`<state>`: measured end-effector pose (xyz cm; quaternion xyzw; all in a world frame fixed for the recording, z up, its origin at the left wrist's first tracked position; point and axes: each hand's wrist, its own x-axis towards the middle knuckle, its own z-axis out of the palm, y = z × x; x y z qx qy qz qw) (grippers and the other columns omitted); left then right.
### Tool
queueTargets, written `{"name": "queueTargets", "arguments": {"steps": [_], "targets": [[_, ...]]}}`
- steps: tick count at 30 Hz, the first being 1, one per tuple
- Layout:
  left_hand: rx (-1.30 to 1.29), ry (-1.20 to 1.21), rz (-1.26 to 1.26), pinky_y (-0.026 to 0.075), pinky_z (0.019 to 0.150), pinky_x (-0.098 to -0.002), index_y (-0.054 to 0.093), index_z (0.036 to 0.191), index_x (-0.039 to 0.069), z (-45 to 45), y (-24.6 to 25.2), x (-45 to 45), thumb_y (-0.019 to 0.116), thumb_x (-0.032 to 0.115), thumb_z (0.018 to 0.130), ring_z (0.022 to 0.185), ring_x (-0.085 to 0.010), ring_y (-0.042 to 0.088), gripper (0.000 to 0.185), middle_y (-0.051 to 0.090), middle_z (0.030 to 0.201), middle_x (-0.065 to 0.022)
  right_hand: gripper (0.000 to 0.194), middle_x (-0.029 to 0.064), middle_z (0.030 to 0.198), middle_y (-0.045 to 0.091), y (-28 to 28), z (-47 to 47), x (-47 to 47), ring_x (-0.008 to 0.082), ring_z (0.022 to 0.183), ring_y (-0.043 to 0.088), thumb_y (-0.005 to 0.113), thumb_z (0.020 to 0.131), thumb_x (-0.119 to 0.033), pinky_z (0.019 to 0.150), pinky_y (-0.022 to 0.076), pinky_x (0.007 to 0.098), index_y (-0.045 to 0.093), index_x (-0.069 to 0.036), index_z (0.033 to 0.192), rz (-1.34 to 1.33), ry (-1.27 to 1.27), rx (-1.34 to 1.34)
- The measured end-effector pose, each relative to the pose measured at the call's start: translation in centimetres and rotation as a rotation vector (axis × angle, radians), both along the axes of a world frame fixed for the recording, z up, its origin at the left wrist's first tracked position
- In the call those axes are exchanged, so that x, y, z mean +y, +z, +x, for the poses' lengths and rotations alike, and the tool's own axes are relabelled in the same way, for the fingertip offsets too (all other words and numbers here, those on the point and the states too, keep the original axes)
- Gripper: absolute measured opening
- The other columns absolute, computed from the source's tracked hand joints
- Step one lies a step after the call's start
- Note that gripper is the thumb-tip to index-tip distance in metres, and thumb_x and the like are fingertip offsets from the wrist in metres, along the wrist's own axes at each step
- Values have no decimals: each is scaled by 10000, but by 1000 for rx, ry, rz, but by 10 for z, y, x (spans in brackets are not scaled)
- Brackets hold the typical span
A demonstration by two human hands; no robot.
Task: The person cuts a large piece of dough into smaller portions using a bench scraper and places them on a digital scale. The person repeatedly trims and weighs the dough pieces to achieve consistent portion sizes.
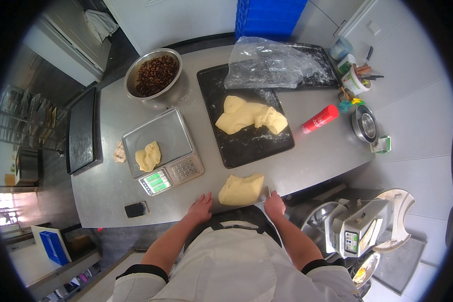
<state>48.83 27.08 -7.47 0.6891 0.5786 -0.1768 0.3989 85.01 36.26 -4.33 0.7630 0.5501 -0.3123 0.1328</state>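
Observation:
A thick slab of pale yellow dough (241,189) lies on the steel worktable at its front edge, between my two hands. To its left, my left hand (201,208) rests on the table, empty, with fingers stretched forward. My right hand (275,205) is closed around what looks like a bench scraper (268,191), just right of the dough; most of the tool is hidden. Ahead and left stands a digital scale (181,166), its green display lit, with a smaller dough lump (148,156) on its metal pan (166,132). A larger dough mass (249,114) lies on a floured black baking tray (245,153).
A steel bowl of dark chopped filling (156,76) stands at the back left. Clear plastic sheeting (264,64) covers part of a second tray (319,56). A red canister (320,119) lies at right. A phone (136,209) sits front left. A mixer (351,230) stands right of me.

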Motion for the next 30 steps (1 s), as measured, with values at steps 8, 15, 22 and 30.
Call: {"name": "queueTargets", "arguments": {"steps": [8,15,22,30], "targets": [[-50,28,29,356,1343,-503,374,1715,106,-2,-9,-4,727,286,964,1704,-353,227,849,142,1877,-79,321,290,1278,743,1,1,0,502,1208,717,535,1074,-270,1004,575,614,603,-49,1296,-5,-52,22],[-78,104,50,370,1332,-500,426,1685,94,1,-1,-5,735,291,948,1688,-375,264,822,207,1860,-104,566,309,1305,750,-32,24,3,473,1192,738,626,1005,-317,1008,592,573,623,-14,1483,89,-59,106],[-310,641,31,418,1292,-470,493,1636,68,37,15,15,741,429,1002,1574,-396,468,771,475,1714,-186,555,281,1230,788,-87,19,32,461,1177,755,717,956,-369,995,588,523,727,51,1319,85,-212,531],[-783,1424,-73,483,1205,-462,448,1670,99,62,-38,40,607,532,1111,1468,-303,577,724,564,1634,-186,457,221,1221,800,-60,-95,49,358,1122,769,722,1002,-296,944,597,470,727,-2,1351,-66,71,706]]}}
